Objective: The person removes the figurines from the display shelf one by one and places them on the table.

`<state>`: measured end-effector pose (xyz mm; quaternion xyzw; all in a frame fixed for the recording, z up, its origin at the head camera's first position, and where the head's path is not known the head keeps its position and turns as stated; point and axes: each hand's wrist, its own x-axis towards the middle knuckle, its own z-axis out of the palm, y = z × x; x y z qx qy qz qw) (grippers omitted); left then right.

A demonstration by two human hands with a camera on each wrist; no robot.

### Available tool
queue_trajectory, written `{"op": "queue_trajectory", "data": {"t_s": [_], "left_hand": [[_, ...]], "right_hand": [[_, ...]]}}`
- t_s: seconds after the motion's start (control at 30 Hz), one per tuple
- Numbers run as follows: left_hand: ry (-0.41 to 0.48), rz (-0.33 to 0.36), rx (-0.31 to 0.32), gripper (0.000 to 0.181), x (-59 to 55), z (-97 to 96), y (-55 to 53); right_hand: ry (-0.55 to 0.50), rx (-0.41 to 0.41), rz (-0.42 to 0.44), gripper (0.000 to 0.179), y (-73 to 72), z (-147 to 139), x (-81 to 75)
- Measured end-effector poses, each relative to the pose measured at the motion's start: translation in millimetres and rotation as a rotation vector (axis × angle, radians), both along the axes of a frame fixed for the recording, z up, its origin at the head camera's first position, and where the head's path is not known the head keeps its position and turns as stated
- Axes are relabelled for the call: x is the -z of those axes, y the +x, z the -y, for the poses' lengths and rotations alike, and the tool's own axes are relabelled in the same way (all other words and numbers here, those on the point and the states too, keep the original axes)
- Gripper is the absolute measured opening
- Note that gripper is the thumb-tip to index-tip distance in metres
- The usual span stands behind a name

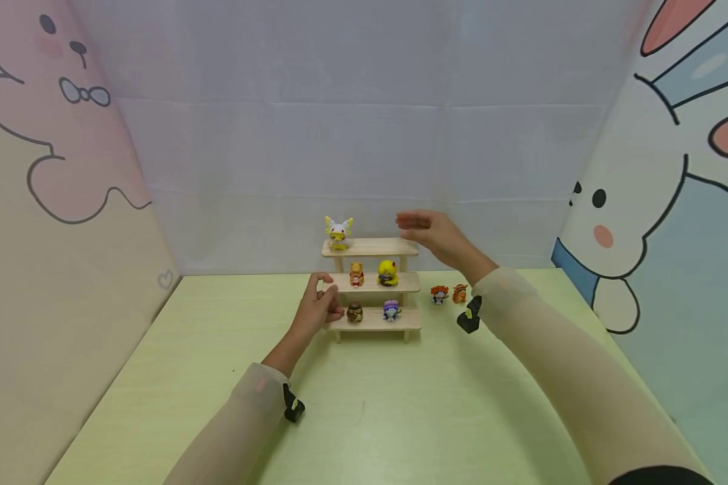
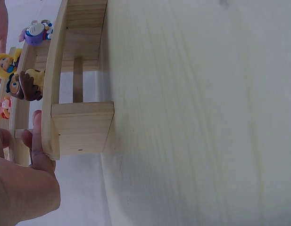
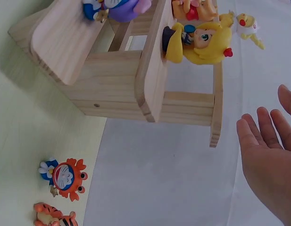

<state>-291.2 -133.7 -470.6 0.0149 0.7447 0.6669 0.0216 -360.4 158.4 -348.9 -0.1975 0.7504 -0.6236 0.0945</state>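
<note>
A three-tier wooden display stand (image 1: 373, 281) holds small toy figures. My left hand (image 1: 317, 306) grips its left end; in the left wrist view the fingers (image 2: 37, 136) bend about the ends of the lower and middle boards. At the right end of the top tier, my right hand (image 1: 437, 234) is raised with extended fingers and holds nothing. A white-and-yellow winged figure (image 1: 338, 232) stands on the top tier's left. Mid-tier are a bear figure (image 1: 356, 275) and a yellow-haired figure (image 1: 387, 273). Below stand a brown figure (image 1: 354, 312) and a purple-capped figure (image 1: 391, 310).
Right of the stand, a red crab-hatted figure (image 1: 439, 294) and an orange tiger figure (image 1: 459, 293) stand on the pale table (image 1: 364, 417). A white sheet (image 1: 340, 135) hangs behind, and cartoon-printed panels (image 1: 679, 236) flank both sides.
</note>
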Motion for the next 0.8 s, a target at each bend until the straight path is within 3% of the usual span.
{"op": "queue_trajectory", "data": {"t_s": [0.53,0.8], "left_hand": [[0.03,0.038,0.038,0.034,-2.1,2.0,-0.9],[0.014,0.017,0.016,0.026,-1.6,0.8,0.6]], "right_hand": [[0.001,-0.046,0.055,0.055,-2.9,44,-4.4],[0.02,-0.073,0.085,0.06,-3.1,64,-8.8]]}}
